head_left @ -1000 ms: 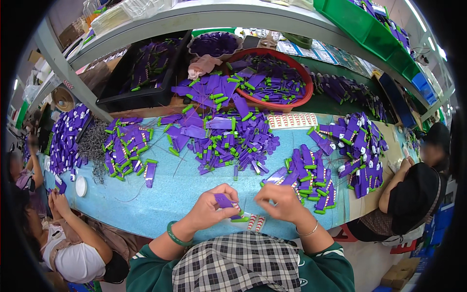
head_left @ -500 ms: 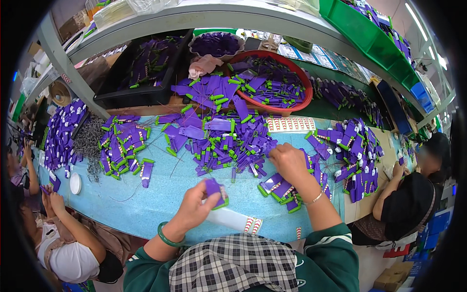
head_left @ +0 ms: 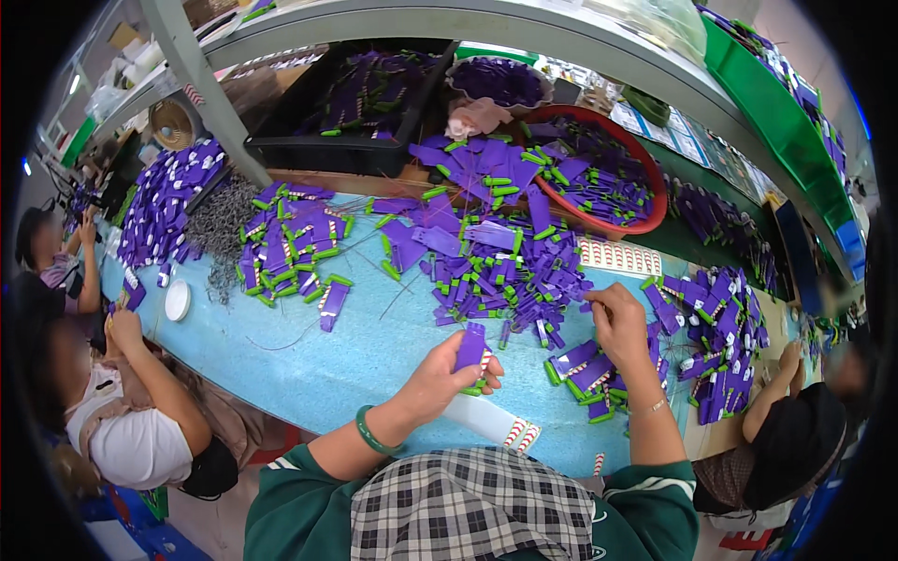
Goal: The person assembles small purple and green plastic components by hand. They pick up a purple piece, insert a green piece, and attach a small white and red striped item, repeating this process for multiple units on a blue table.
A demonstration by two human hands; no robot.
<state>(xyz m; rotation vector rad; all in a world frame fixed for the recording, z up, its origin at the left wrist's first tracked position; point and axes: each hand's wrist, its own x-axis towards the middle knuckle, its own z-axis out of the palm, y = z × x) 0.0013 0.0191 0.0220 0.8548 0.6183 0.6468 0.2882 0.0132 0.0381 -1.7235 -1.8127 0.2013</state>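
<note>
My left hand (head_left: 433, 381) is closed around a flat purple plastic piece (head_left: 470, 348) with a green end and a red-and-white striped sticker along one side. Under that hand lies a pale backing strip (head_left: 484, 420) with a few striped stickers left at its end. My right hand (head_left: 620, 325) pinches at the right edge of a heap of small purple-and-green pieces (head_left: 510, 271); whatever is between its fingertips is too small to make out. Just below it, stickered purple pieces (head_left: 589, 379) lie in a loose pile.
Behind the heap stand a red basin (head_left: 662, 201) and a black crate (head_left: 323, 154), both holding purple parts. A sticker sheet (head_left: 619, 256) lies right of the heap. More piles (head_left: 292, 245) sit left, near a white lid (head_left: 178, 300). Co-workers sit on both sides; a shelf beam crosses above.
The whole view has shifted, so the table appears farther right. My left hand has turned the purple piece more upright. My right hand stays by the heap's right edge, its fingers drawn slightly back.
</note>
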